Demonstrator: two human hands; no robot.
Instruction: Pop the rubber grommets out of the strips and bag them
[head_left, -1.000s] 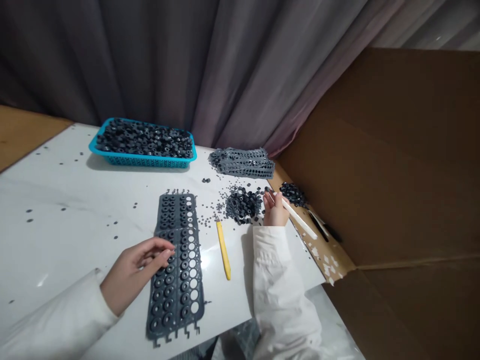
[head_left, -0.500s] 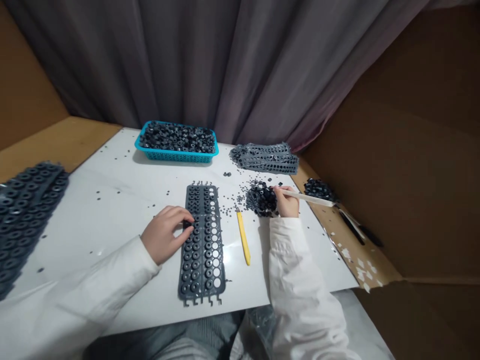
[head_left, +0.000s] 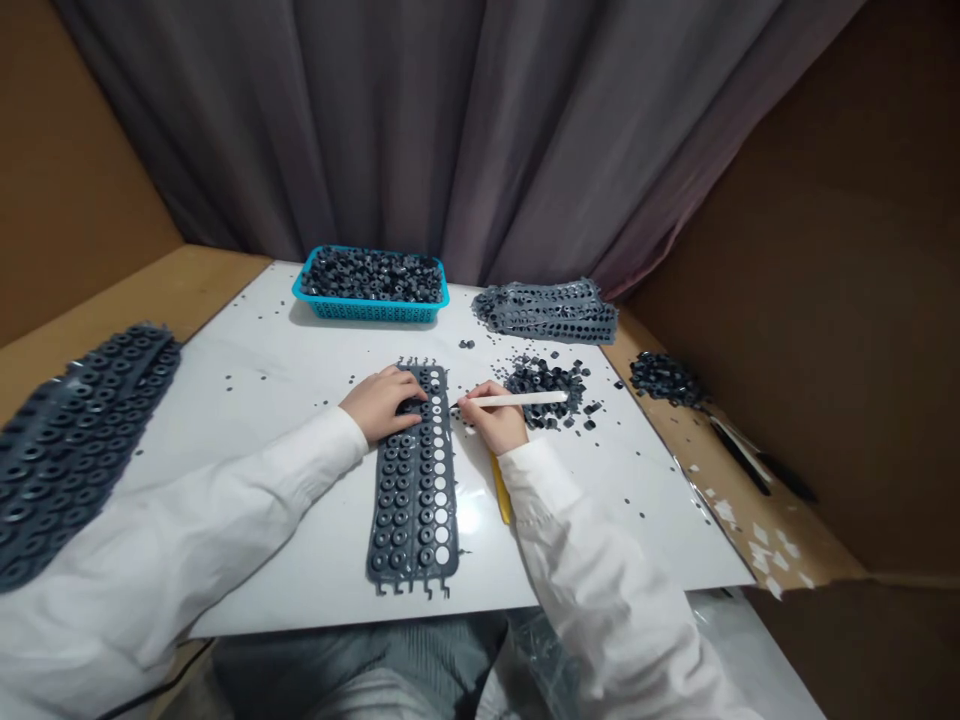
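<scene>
My right grip (head_left: pixel 495 418) pinches a white tool (head_left: pixel 529 398) just right of the lengthwise sheet (head_left: pixel 412 490). My parted left grip (head_left: pixel 380 405) seemingly touches it

White glossy tabletop (head_left: pixel 660 540): dark-grey rectangular rubbery sheet (head_left: pixel 416 490) under left hand (head_left: pixel 381 405); slender yellow tool (head_left: pixel 501 490), heaped small black pieces (head_left: pixel 551 376) near right hand (head_left: pixel 495 422); grey perforated strips (head_left: pixel 551 310), blue plastic basket (head_left: pixel 375 311) beyond.

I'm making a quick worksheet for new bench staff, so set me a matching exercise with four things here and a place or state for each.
1. Left hand
2. Right hand
3. Basket
4. Curtain

A. Blue, heaped with small dark parts
B. Holds a white-handled tool
C. Hangs behind the table
D. At the dark sheet

Pairs: 1-D, 2-B, 3-A, 4-C
</scene>
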